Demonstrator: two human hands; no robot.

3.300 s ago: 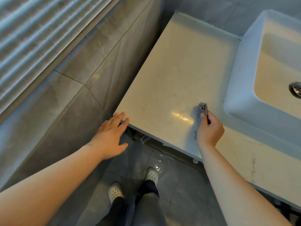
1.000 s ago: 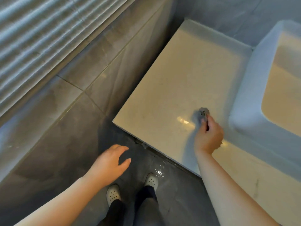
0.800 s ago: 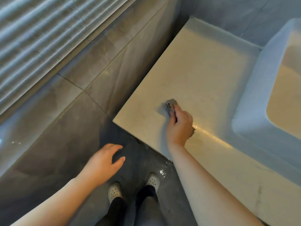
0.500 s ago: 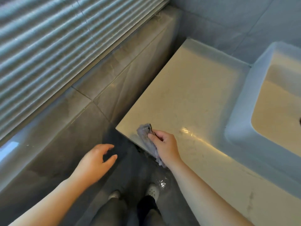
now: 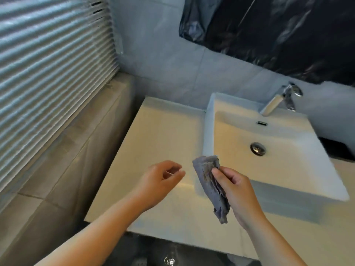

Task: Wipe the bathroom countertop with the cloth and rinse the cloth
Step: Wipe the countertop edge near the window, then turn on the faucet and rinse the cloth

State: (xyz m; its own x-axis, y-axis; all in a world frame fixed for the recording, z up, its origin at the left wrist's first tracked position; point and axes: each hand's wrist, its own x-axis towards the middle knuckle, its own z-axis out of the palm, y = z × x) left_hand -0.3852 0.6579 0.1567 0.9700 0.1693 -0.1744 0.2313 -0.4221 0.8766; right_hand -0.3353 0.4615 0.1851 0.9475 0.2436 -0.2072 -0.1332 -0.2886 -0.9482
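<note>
Grey cloth [image 5: 211, 187] is gripped by R hand [image 5: 236, 191] above countertop [image 5: 153, 139], near sink [image 5: 211, 116]; L hand [image 5: 161, 181] loosely curled, nothing held.

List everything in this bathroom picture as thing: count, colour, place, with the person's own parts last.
window blind: one, pale grey, far left.
tiled ledge: one, grey, below the blind.
black plastic sheet: one, glossy black, wall upper right.
countertop: one, cream, centre.
basin: one, white, on the countertop, right.
faucet: one, chrome, behind the basin.
drain: one, chrome, basin floor.
overflow slot: one, dark, basin's back wall.
cloth: one, grey-blue, crumpled, held above the countertop beside the basin.
floor: dark, wet glint, bottom edge.
left hand: one, empty, fingers loosely curled, above the countertop.
right hand: one, grip on the cloth.
</note>
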